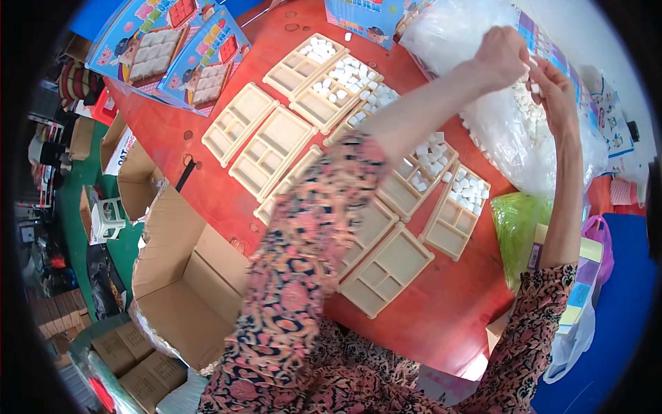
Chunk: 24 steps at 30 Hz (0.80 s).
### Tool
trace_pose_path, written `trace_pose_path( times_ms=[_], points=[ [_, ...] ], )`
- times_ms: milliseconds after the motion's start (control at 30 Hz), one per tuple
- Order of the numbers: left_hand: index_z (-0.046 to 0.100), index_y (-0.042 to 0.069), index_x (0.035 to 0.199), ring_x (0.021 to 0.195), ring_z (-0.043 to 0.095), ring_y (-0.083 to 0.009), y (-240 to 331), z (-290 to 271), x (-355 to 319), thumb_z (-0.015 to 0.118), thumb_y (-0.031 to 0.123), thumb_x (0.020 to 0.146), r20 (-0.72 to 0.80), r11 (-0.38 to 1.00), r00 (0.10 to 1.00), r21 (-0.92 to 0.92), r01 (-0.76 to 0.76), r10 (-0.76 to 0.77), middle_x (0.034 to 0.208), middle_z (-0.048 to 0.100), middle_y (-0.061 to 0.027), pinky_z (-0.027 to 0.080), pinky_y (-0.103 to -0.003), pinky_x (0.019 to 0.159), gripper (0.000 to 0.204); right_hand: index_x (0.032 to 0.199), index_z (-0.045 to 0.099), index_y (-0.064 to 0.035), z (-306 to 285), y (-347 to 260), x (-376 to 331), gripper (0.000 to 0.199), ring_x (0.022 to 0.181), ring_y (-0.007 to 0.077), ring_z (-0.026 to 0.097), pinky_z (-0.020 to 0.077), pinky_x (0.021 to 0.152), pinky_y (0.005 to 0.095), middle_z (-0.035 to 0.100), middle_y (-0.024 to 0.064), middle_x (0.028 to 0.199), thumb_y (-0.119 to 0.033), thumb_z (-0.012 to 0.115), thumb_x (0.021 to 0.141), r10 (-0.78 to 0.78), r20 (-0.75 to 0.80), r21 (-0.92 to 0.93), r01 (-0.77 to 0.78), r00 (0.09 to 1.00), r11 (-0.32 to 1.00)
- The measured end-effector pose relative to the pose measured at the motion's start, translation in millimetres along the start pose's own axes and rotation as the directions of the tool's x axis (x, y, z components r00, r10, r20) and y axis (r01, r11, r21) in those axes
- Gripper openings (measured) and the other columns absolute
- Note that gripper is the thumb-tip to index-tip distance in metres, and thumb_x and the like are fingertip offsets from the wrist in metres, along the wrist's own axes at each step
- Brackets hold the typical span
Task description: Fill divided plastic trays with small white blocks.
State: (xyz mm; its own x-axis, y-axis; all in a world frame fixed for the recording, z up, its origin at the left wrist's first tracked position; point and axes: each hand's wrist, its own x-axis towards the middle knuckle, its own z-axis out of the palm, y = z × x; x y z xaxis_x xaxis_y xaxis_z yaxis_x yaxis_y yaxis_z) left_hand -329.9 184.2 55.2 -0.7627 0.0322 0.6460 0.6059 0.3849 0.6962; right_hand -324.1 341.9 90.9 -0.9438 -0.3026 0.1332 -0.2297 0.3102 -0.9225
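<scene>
At the far right of the red table, my left hand (pixel 502 56) is curled closed over a clear plastic bag (pixel 507 134); its contents are hidden. Close beside it, my right hand (pixel 554 88) pinches with a small white block (pixel 535 88) at its fingertips. The bag holds many such white pieces, marshmallow-like in look. Several cream compartment trays (pixel 386 272) lie in slanted rows across the table. Some have white blocks (pixel 470 190) heaped in the far compartment, while the near-left ones, such as the tray (pixel 239 124), hold none. My left forearm covers part of the middle trays.
Blue printed boxes (pixel 207 72) stand at the far left, and another box (pixel 362 19) at the far edge. An open cardboard carton (pixel 186 290) sits at the table's left. A green bag (pixel 517 224) lies at the right, near a purple bag (pixel 601 245).
</scene>
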Motion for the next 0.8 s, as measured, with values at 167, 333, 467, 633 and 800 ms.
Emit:
trace_pose_path(
  times_ms=[167,333,467,633,800],
  points=[
    [0.062,-0.005,0.073,0.062,0.062,-0.0120,36.6,-122.3,-26.0,0.064,0.002,0.077,0.219,0.930,0.945,-0.222,0.292,-0.244,0.066,0.064,-0.0078,0.049,-0.024,0.054,0.008,0.114,0.063,-0.0064,73.4,-45.1,-5.7,0.027,0.072,0.0021,0.053,0.0373,0.054,0.0171,0.061,-0.0040,0.086,-0.019,0.061,0.089,-0.085,0.151,0.085,0.073,0.985,0.994],
    [0.064,-0.004,0.078,0.060,0.062,-0.0115,24.8,-211.1,-73.3,0.064,0.003,0.075,0.247,0.856,0.846,-0.099,0.507,-0.473,0.064,0.063,-0.0067,0.050,-0.024,0.055,0.008,0.100,0.064,-0.0023,175.9,-56.3,-11.3,0.020,0.066,0.0112,0.055,0.0422,0.055,0.0228,0.061,0.0052,0.077,-0.015,0.062,0.084,-0.026,0.345,0.354,-0.104,0.938,0.929],
    [0.064,-0.004,0.087,0.062,0.061,-0.0102,-30.7,-243.8,-109.8,0.066,0.003,0.074,0.211,0.842,0.816,0.119,0.526,-0.539,0.066,0.064,-0.0068,0.049,-0.024,0.056,0.015,0.091,0.067,0.0003,227.8,-12.4,2.5,0.016,0.058,0.0096,0.057,0.0425,0.048,0.0249,0.062,0.0054,0.070,-0.013,0.062,0.084,-0.231,0.330,-0.117,0.283,0.915,0.952],
    [0.066,-0.004,0.086,0.066,0.067,-0.0197,-44.3,-260.8,-115.6,0.067,0.005,0.074,0.072,0.772,0.847,0.457,0.441,-0.526,0.071,0.065,-0.0155,0.051,-0.032,0.059,0.015,0.090,0.065,0.0049,245.1,-7.3,-8.1,0.018,0.075,0.0321,0.063,0.0498,0.067,0.0391,0.063,0.0207,0.080,-0.005,0.067,0.075,-0.390,0.377,-0.302,0.509,0.840,0.806],
    [0.065,-0.004,0.084,0.069,0.066,-0.0307,-68.8,-262.8,-111.6,0.070,0.010,0.071,0.032,0.741,0.956,0.640,0.204,-0.291,0.072,0.064,-0.0207,0.049,-0.039,0.066,0.020,0.083,0.065,0.0049,240.4,-20.9,-5.9,0.015,0.082,0.0381,0.062,0.0499,0.071,0.0437,0.064,0.0224,0.082,-0.003,0.069,0.072,-0.478,0.344,-0.375,0.585,0.808,0.719]
  ],
)
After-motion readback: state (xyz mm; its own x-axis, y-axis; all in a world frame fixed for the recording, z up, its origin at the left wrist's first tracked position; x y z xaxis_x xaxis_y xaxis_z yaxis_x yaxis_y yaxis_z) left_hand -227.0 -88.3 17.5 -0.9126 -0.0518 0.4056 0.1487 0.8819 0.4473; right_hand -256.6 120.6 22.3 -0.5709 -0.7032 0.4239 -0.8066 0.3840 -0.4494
